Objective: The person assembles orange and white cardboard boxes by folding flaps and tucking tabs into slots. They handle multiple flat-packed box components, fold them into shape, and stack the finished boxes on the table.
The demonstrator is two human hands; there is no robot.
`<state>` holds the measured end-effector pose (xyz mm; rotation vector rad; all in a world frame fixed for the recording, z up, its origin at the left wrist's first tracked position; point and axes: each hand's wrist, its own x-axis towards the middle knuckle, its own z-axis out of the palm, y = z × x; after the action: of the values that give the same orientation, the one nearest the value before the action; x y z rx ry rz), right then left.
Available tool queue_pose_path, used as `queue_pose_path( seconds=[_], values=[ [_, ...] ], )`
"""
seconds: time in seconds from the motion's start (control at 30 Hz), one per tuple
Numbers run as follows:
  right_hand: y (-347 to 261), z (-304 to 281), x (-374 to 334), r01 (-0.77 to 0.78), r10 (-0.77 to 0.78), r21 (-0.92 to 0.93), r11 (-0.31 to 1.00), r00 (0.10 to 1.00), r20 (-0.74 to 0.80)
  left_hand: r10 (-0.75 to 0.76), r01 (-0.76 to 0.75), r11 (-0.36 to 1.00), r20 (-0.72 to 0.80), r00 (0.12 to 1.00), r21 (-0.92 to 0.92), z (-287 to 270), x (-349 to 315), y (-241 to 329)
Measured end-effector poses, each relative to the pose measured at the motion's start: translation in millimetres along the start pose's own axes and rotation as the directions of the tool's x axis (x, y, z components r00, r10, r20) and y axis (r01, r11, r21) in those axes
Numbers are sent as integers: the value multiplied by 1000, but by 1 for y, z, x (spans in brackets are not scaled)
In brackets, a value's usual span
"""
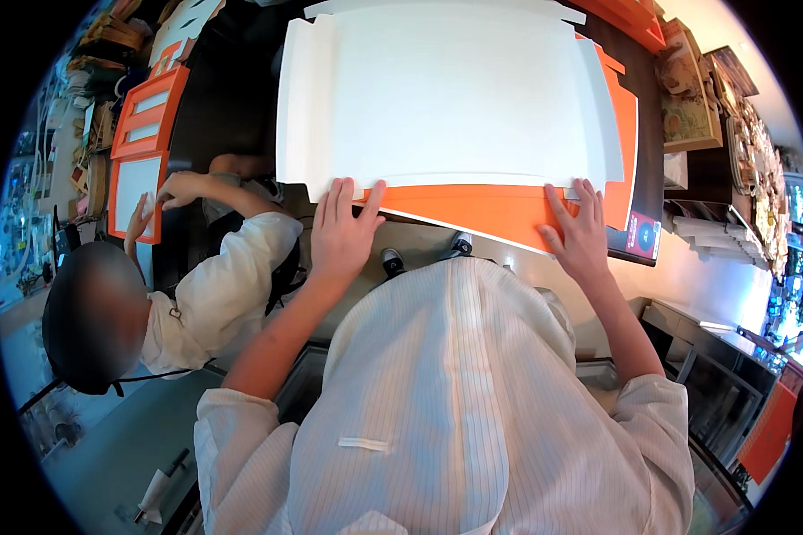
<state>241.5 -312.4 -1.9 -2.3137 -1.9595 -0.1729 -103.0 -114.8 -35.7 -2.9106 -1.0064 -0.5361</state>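
Observation:
A large white cardboard sheet with creased side flaps lies in front of me on the dark table. Beneath it, an orange cardboard sheet sticks out toward me and along the right. My left hand rests its outstretched fingers on the near edge of the white sheet, close to its left corner. At the right end of that same edge, my right hand has its fingers spread, touching the fold and the orange sheet. Neither hand is closed around the cardboard.
To my left, a person in a light shirt and dark cap works with both hands at an orange box with white inner panels. A small dark printed card lies at the table's right corner. Cartons and stacked goods stand beyond it.

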Motion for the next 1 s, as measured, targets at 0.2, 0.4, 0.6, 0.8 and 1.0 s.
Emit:
queue_pose_path(
  seconds=[0.2,0.4,0.6,0.8,1.0],
  values=[
    [-18,20,3,-2,38,229,973,988,-153,144,-149,987,-91,985,-59,4,-11,-25],
    [1,17,33,269,-245,84,959,943,-224,200,-175,923,38,979,-341,-33,22,-36],
    [9,13,43,537,-539,-50,842,831,-137,212,-223,930,-70,975,-293,-14,22,-27],
    [19,24,83,400,-387,100,911,913,-126,161,-203,948,-180,970,-246,-3,35,-17],
    [21,28,100,243,-222,237,941,968,-115,-80,67,926,-19,997,-371,11,63,-18]
  ],
)
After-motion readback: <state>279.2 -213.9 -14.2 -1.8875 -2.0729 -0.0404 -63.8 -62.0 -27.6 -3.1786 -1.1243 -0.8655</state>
